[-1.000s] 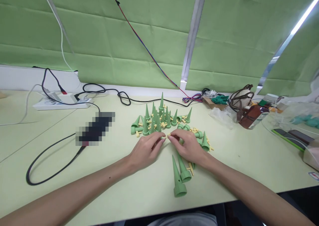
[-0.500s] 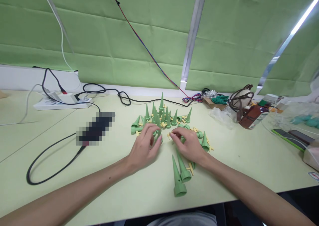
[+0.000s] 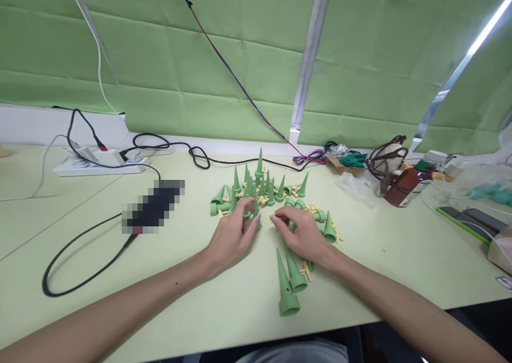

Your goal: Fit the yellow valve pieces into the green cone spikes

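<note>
Curved around the near side of the green cluster, my left hand (image 3: 232, 232) has thumb and forefinger apart. A green plastic plant-watering spike (image 3: 256, 207) stands upright in that gap, partly covered by the fingers; whether they touch it is hard to make out. My right hand (image 3: 302, 229) pinches a small yellow plastic valve (image 3: 270, 217) between thumb and fingertips, mostly hidden. Behind both hands, several green spikes (image 3: 281, 189) stand point-up among yellow valves. Two hollow spikes lie below my right hand, the closer spike (image 3: 287, 293) with its wide end toward me.
Loose yellow valves (image 3: 306, 271) and green caps (image 3: 299, 204) lie around my right hand. To the left are a blurred-out dark device (image 3: 154, 207) with a black cable and a power strip (image 3: 100, 165). A brown bottle (image 3: 408, 186) and phones (image 3: 466, 224) are at the right.
My left forefinger has lifted slightly away from the thumb, showing more of the spike between them. My right hand stays in nearly the same place, its fingertips a little closer together.
</note>
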A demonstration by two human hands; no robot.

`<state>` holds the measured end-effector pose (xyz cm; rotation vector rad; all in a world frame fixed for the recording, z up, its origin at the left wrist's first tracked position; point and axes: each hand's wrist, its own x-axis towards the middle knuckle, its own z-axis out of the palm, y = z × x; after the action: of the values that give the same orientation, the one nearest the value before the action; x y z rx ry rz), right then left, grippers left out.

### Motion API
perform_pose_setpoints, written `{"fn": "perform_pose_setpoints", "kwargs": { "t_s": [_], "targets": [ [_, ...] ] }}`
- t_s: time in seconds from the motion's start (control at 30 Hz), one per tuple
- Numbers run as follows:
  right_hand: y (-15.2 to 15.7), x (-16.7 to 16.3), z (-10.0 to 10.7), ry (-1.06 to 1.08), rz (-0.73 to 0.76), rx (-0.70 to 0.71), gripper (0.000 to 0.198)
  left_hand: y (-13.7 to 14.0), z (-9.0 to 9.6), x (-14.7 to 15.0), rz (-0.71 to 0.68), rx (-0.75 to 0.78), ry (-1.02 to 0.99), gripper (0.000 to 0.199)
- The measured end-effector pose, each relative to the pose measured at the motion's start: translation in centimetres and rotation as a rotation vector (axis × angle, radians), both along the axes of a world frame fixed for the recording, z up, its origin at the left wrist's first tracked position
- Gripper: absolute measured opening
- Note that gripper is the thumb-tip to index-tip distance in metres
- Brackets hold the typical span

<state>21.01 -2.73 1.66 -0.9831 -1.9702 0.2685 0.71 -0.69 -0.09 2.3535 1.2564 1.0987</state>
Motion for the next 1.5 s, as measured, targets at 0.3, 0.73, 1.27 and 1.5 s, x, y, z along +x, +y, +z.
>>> {"fn": "perform_pose_setpoints", "kwargs": {
  "t_s": [0.3, 0.73, 1.27, 1.5],
  "targets": [
    [0.0, 0.0, -0.3, 0.005, 0.001, 0.001, 0.017, 0.2, 0.3, 0.1, -0.012, 0.002, 0.167, 0.018],
    [-0.1, -0.2, -0.1, 0.023, -0.012, 0.007, 0.018, 0.3, 0.0, 0.1, -0.051, 0.034, 0.072, 0.014],
    [-0.2, -0.2, -0.3, -0.019, 0.069, -0.021, 0.018, -0.2, -0.6, -0.2, -0.245, 0.144, -0.016, 0.010],
    [-0.2, -0.1, -0.3, -0.049, 0.096, -0.041, 0.017, -0.2, -0.8, -0.4, -0.239, 0.081, -0.028, 0.010]
  ]
}}
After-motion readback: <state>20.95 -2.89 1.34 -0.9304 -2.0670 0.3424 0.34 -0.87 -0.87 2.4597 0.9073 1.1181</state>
